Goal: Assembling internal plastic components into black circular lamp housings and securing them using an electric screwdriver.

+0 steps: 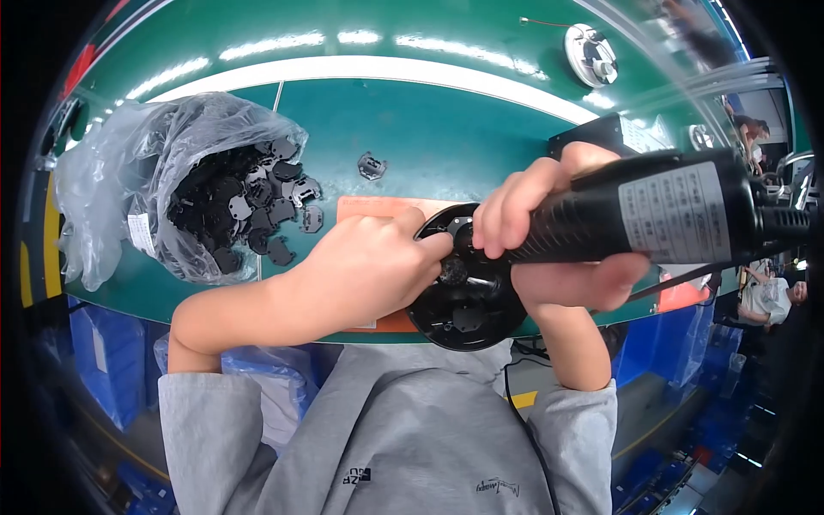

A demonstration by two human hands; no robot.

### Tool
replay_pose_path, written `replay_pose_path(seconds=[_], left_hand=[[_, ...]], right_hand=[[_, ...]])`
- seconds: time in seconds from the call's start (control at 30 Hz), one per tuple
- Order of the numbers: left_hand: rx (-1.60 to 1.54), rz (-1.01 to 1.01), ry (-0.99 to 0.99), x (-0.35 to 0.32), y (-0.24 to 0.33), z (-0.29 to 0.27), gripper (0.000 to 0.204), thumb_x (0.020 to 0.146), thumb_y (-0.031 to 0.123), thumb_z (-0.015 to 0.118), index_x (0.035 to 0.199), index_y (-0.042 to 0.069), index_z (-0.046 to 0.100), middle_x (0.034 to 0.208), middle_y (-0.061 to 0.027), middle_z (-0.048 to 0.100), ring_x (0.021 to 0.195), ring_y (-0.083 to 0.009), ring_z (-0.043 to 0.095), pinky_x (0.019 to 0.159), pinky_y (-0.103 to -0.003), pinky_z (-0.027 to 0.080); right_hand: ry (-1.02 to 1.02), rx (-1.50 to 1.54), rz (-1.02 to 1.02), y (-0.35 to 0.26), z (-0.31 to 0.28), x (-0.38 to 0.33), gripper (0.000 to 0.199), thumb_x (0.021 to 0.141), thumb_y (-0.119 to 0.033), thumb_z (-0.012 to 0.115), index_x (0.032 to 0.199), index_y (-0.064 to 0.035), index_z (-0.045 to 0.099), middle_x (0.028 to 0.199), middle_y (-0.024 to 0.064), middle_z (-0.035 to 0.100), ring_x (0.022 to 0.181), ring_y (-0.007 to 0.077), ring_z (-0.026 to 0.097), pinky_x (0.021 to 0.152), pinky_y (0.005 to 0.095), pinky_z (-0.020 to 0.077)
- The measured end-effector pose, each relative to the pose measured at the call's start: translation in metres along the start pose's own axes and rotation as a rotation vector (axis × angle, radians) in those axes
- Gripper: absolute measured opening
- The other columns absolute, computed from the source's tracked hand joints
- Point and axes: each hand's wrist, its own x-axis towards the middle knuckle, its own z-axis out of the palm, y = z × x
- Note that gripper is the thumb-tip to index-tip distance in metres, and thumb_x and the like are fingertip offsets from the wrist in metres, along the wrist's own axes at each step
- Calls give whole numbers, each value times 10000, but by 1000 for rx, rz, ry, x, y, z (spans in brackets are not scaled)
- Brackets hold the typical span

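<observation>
Black dish (491, 299) sits partly under left hand (378, 262), its grip unclear; right hand (549, 285) wraps black power tool (592, 225).

Bright | streaky glare on far green surface (386, 24) | edges bent, corners black | right rim blurred

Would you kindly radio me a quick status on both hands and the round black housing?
Right hand gripping corded black power tool. Left hand over round black housing. Housing open side up; hands partly block view inside.
</observation>
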Motion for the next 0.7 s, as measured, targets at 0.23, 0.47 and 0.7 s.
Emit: replay_pose_path(seconds=[0.23,0.47,0.7], left_hand=[[-4,-38,67,-3,7,-4,202,757,116,635,955,73,627,861,-135,609,628,-306,628,546,-391,528],[43,-101,3,1,5,-5,204,759,80,611,958,94,651,789,-116,586,603,-304,612,542,-391,530],[40,-71,38,3,8,-1,203,756,72,620,955,93,654,782,-116,568,591,-301,605,526,-393,519]], right_hand=[[528,-386,-316,-115,-49,-53,853,776,-784,395,1176,-34,459,592,62,477,411,184,431,380,345,418],[710,-634,-365,-113,-87,-85,762,785,-778,388,1105,-91,464,602,56,493,437,180,447,424,342,405],[730,-639,-268,-115,-95,-103,812,774,-793,380,1127,-64,428,591,57,470,422,183,449,414,337,417]])
